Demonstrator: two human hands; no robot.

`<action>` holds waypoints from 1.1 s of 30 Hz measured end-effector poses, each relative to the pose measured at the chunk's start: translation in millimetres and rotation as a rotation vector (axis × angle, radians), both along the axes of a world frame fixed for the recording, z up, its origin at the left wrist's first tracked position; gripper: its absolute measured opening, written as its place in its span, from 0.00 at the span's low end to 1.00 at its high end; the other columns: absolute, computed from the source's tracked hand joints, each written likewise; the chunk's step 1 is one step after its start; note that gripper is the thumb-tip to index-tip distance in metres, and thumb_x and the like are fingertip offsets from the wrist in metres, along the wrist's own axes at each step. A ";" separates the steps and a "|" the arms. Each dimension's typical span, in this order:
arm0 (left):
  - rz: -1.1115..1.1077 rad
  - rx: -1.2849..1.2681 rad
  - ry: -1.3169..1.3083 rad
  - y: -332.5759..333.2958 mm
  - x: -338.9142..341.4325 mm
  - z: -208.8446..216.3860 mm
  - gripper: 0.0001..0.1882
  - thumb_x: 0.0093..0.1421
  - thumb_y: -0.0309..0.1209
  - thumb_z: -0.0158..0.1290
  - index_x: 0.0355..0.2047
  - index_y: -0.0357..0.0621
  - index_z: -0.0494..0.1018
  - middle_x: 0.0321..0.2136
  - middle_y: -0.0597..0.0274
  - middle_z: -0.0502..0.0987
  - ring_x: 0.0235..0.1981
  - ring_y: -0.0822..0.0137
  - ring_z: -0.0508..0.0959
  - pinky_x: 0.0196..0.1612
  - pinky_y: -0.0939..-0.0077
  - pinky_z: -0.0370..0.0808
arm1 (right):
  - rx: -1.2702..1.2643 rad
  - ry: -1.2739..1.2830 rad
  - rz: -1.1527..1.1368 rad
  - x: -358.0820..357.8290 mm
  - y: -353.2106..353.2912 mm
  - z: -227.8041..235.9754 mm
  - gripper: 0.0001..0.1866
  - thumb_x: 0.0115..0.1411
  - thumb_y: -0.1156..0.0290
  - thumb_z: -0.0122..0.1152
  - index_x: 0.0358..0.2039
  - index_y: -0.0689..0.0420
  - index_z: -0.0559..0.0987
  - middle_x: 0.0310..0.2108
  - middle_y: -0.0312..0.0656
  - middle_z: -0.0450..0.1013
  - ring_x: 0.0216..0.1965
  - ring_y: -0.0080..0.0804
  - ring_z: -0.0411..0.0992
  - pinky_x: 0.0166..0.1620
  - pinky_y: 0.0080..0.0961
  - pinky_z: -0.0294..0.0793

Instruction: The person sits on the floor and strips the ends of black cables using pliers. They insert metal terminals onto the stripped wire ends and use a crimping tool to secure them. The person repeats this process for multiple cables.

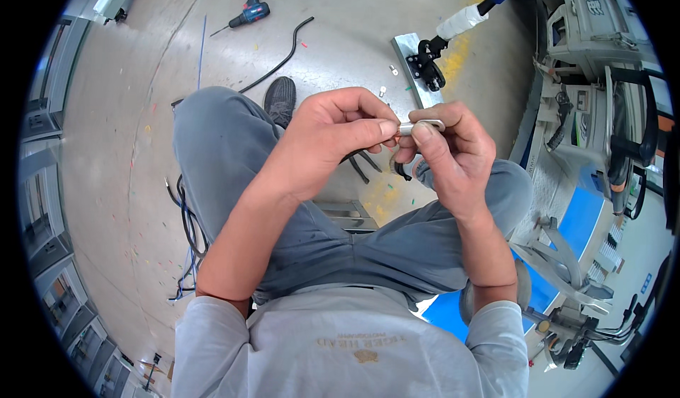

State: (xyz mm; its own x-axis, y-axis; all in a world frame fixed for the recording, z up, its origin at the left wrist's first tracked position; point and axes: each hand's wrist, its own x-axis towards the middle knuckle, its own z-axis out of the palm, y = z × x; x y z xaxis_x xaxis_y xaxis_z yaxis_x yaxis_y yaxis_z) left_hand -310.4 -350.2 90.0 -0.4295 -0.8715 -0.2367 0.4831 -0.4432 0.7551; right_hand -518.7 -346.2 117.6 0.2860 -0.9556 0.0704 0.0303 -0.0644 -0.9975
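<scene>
Nearest, over the lap in grey trousers [319,242]: both bare hands raised and meeting above the knees. Pinched between them, a small silvery metal sleeve [418,125], short and tube-like, long axis lying roughly level from left to right. Left hand [333,139] just left of the sleeve, thumb and forefinger fingers [386,127] closed narrow on its left end. Right hand [453,154] just right of and below the sleeve, thumb pressed on top, other fingers curled tight under it; equally near, both in contact. Dangling below the sleeve, a thin dark wire loop [400,171]; whether joined to the sleeve, impossible to tell.

Below the sleeve, on the grey concrete floor [127,157], a dark shoe [281,99] and loose black cables [185,214]. Beyond the sleeve, a flat grey metal plate [412,65] bearing a black clamp [428,65]. Farther off, up and left of the sleeve, a blue and red cordless drill [249,8] beside a curved black hose [283,58]. Right of the sleeve, pale grey machinery [595,58].
</scene>
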 end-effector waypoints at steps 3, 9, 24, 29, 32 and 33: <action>-0.030 0.007 0.034 -4.2 2.0 -2.9 0.07 0.65 0.26 0.59 0.40 0.33 0.79 0.35 0.58 0.82 0.36 0.71 0.77 0.44 0.73 0.75 | 0.031 0.000 -0.009 2.7 -0.7 3.1 0.05 0.70 0.78 0.59 0.41 0.68 0.77 0.33 0.46 0.80 0.31 0.24 0.80 0.33 0.19 0.81; -0.072 0.063 0.055 -6.5 0.3 -5.1 0.07 0.65 0.27 0.61 0.39 0.35 0.79 0.36 0.60 0.82 0.36 0.72 0.77 0.44 0.74 0.75 | 0.054 0.019 -0.008 -1.6 0.2 -1.7 0.06 0.71 0.77 0.59 0.42 0.68 0.77 0.33 0.46 0.80 0.30 0.23 0.79 0.33 0.19 0.80; 0.100 -0.218 -0.213 14.2 -7.0 4.5 0.02 0.66 0.19 0.57 0.38 0.33 0.78 0.40 0.62 0.80 0.40 0.75 0.78 0.46 0.76 0.77 | 0.085 0.015 -0.010 -1.7 0.3 -10.4 0.08 0.71 0.76 0.60 0.43 0.69 0.77 0.32 0.45 0.79 0.30 0.25 0.79 0.34 0.21 0.80; 0.086 -0.201 -0.213 12.6 -3.8 0.7 0.02 0.66 0.19 0.57 0.39 0.33 0.78 0.39 0.62 0.81 0.41 0.75 0.79 0.45 0.76 0.77 | 0.137 0.022 0.018 -3.0 -3.7 -9.6 0.08 0.70 0.76 0.60 0.43 0.68 0.77 0.32 0.45 0.78 0.28 0.25 0.78 0.33 0.21 0.79; 0.075 -0.186 -0.233 11.4 -3.1 1.1 0.02 0.67 0.19 0.57 0.39 0.33 0.78 0.38 0.63 0.81 0.40 0.75 0.79 0.45 0.77 0.77 | 0.165 0.003 0.009 -1.4 -4.0 -8.4 0.07 0.70 0.75 0.60 0.42 0.68 0.77 0.31 0.45 0.78 0.28 0.25 0.78 0.32 0.21 0.78; 0.071 -0.180 -0.242 11.0 -3.1 1.6 0.02 0.67 0.19 0.57 0.39 0.33 0.78 0.37 0.63 0.81 0.40 0.76 0.79 0.45 0.77 0.77 | 0.174 -0.006 0.004 -0.7 -4.2 -7.9 0.07 0.70 0.75 0.60 0.42 0.68 0.77 0.31 0.45 0.78 0.27 0.25 0.78 0.32 0.21 0.78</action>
